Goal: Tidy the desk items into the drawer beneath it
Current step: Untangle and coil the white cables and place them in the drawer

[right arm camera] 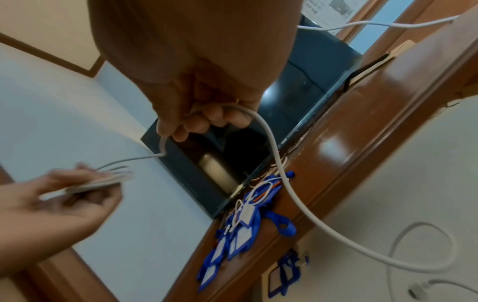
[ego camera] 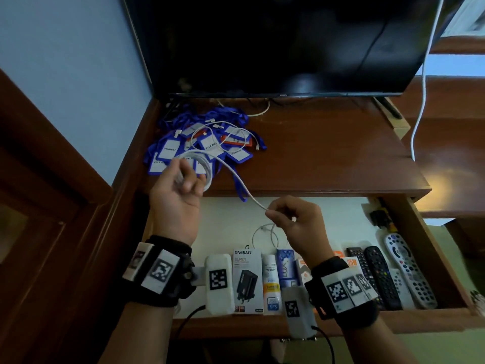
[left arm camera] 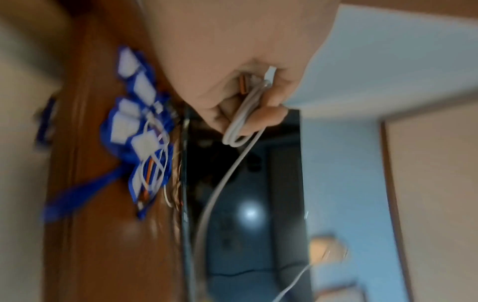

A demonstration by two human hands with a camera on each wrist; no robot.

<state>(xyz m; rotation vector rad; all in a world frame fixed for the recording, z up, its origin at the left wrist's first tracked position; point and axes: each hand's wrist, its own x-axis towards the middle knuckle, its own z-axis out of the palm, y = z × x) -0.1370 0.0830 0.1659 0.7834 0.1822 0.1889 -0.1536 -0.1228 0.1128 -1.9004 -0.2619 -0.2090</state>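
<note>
My left hand (ego camera: 183, 179) holds several coiled loops of a white cable (ego camera: 237, 179) above the desk's front left; the loops (left arm camera: 241, 122) show between its curled fingers. From the coil the cable runs down to my right hand (ego camera: 284, 214), which pinches it over the open drawer (ego camera: 420, 224). In the right wrist view the cable (right arm camera: 282, 169) passes through those fingers, and its free end lies looped on the drawer floor (right arm camera: 419, 253). A pile of blue badge holders with lanyards (ego camera: 202, 143) lies on the desk (ego camera: 328, 158), with thin white cables on top.
The drawer's front row holds a charger box (ego camera: 248, 279), small packages and several remote controls (ego camera: 388, 274). A dark TV screen (ego camera: 275, 43) stands at the back of the desk. Another white cord (ego camera: 422, 82) hangs at the right. A wooden door frame is at the left.
</note>
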